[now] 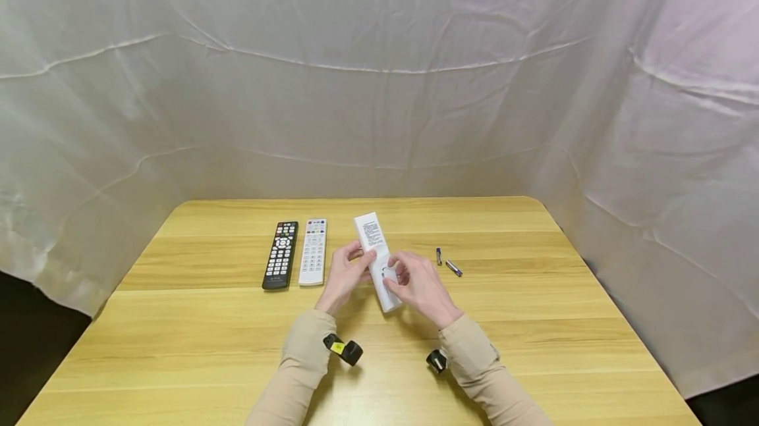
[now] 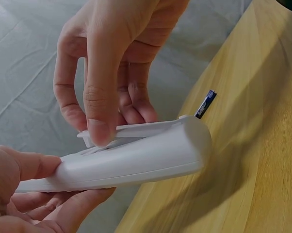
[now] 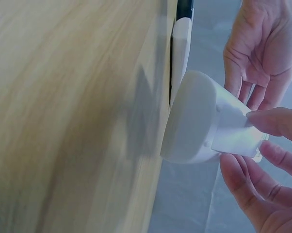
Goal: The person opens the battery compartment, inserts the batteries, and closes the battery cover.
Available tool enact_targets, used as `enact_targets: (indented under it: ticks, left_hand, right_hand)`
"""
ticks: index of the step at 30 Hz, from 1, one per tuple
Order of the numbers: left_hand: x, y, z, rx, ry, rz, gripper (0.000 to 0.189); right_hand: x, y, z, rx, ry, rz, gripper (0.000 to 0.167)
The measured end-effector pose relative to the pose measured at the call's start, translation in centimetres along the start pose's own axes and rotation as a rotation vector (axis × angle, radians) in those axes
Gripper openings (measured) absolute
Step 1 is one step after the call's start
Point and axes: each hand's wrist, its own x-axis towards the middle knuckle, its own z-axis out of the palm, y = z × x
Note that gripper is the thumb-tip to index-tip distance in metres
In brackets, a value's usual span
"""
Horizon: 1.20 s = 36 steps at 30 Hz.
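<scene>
A white remote control [image 1: 370, 232] is held above the table with its labelled back facing up. My left hand [image 1: 346, 273] grips it by its sides, thumb on one edge and fingers beneath, as the left wrist view shows. With thumb and fingers my right hand [image 1: 422, 286] pinches the battery cover [image 2: 151, 129] on the remote's back. The cover's edge at the fingertips is lifted, leaving a narrow gap, while its far edge meets the remote's end. Fingers hide most of the battery compartment.
Two small batteries, one upright in view [image 1: 439, 257] and one slanted [image 1: 454, 268], lie on the wooden table [image 1: 534, 347] right of my right hand. A black remote [image 1: 281, 256] and another white remote [image 1: 313, 251] lie face up at left. Grey curtains [image 1: 379, 116] surround the table's back and sides.
</scene>
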Motion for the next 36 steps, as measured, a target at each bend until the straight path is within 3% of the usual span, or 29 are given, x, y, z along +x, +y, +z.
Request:
enact_targets:
  ticks: [17, 36]
  left_hand:
    - [0.2, -0.1, -0.1, 0.020, 0.031, -0.015, 0.041]
    - [0.3, 0.2, -0.4, -0.002, 0.062, -0.041, 0.043]
  right_hand:
    - [0.1, 0.6, -0.2, 0.015, 0.078, -0.012, 0.021]
    - [0.1, 2.4, -1.3, -0.137, 0.056, 0.101, 0.017]
